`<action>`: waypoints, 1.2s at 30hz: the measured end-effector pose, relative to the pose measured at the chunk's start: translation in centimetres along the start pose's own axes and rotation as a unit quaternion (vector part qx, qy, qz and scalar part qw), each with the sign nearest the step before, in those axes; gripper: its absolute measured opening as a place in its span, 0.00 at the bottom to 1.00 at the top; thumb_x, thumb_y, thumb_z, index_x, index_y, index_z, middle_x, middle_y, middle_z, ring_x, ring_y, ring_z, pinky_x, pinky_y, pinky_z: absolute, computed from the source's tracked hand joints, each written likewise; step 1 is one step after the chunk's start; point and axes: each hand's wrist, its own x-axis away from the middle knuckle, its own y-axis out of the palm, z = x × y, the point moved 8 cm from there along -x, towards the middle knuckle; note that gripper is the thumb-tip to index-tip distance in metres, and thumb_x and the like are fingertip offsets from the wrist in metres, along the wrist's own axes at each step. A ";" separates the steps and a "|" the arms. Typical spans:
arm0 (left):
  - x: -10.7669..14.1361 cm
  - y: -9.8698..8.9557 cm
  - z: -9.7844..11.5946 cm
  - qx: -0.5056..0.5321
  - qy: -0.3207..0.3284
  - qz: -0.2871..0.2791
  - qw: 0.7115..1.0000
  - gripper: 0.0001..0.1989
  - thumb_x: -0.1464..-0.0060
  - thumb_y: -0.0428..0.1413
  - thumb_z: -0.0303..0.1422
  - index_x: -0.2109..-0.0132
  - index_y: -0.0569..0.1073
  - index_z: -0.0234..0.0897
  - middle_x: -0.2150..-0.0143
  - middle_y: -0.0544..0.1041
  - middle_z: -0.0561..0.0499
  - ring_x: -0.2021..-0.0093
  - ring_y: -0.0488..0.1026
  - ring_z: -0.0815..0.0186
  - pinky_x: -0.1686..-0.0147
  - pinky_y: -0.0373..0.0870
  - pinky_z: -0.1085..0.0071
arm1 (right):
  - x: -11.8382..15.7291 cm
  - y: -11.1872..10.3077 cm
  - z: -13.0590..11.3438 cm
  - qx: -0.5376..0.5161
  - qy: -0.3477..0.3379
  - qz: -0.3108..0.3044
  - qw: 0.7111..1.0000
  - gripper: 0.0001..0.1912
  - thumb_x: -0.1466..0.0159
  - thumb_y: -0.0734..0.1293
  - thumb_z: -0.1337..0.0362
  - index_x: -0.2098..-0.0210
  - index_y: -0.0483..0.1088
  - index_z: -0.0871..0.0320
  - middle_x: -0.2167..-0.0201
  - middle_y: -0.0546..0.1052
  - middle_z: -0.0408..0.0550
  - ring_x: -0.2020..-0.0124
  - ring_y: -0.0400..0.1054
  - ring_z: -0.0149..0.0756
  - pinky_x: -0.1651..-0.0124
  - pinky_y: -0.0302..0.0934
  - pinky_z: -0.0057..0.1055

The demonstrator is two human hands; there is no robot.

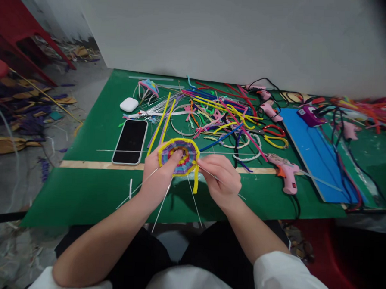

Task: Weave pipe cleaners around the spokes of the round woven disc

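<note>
A round woven disc [186, 169] of pipe cleaners, in rings of yellow, blue, purple and red, is held above the near part of the table. Thin stiff rods radiate from it like spokes. My left hand [157, 177] grips the disc from the left, thumb pressed on its face and fingers behind. At the right rim, my right hand [222, 176] is closed in a pinch where the yellow pipe cleaner [195, 182] meets a rod. The yellow tail hangs down just beside those fingertips. Exactly which strand they pinch is partly hidden.
On the green table [90, 186] lie a phone [130, 142], a white earbud case [129, 104], a pile of pipe cleaners [214, 115], scissors [275, 138] and a pink glue gun [287, 172]. A blue board [309, 155] and cables lie right; a small woven umbrella shape [148, 88] stands behind.
</note>
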 end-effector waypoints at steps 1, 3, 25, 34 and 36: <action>0.0 0.0 0.0 -0.008 0.000 -0.002 1.000 0.13 0.53 0.60 0.35 0.60 0.73 0.36 0.64 0.77 0.49 0.65 0.75 0.64 0.65 0.74 0.70 | -0.1 -0.2 -0.1 0.003 -0.006 0.005 1.000 0.20 0.45 0.67 0.77 0.55 0.72 0.53 0.69 0.77 0.48 0.66 0.71 0.35 0.65 0.68 0.35; 0.1 0.1 0.2 -0.022 0.007 -0.006 1.000 0.12 0.53 0.59 0.35 0.60 0.74 0.36 0.64 0.77 0.50 0.64 0.75 0.64 0.64 0.74 0.70 | -0.4 -0.3 -0.2 0.007 -0.012 0.010 1.000 0.17 0.46 0.68 0.76 0.58 0.73 0.55 0.70 0.77 0.48 0.67 0.71 0.35 0.66 0.68 0.35; 1.5 1.2 2.5 -0.205 0.157 -0.066 0.964 0.08 0.46 0.54 0.32 0.58 0.73 0.39 0.62 0.77 0.53 0.62 0.73 0.69 0.60 0.69 0.76 | -0.2 -0.6 0.1 0.041 0.015 0.052 0.998 0.11 0.47 0.69 0.73 0.65 0.68 0.56 0.73 0.74 0.45 0.69 0.69 0.34 0.68 0.67 0.34; 1.2 1.9 1.5 -0.159 0.077 -0.100 0.979 0.09 0.46 0.54 0.33 0.59 0.74 0.37 0.62 0.77 0.51 0.62 0.73 0.67 0.62 0.70 0.75 | 0.0 0.3 -0.1 0.041 0.017 -0.009 0.999 0.13 0.46 0.65 0.75 0.62 0.71 0.56 0.75 0.73 0.44 0.76 0.64 0.29 0.73 0.60 0.29; 1.1 1.9 1.4 -0.149 0.068 -0.101 0.981 0.09 0.46 0.54 0.34 0.60 0.74 0.36 0.63 0.77 0.51 0.63 0.73 0.67 0.63 0.70 0.75 | 0.1 0.4 0.4 0.005 0.055 -0.024 0.998 0.10 0.45 0.65 0.75 0.65 0.71 0.56 0.78 0.71 0.42 0.77 0.62 0.28 0.74 0.59 0.28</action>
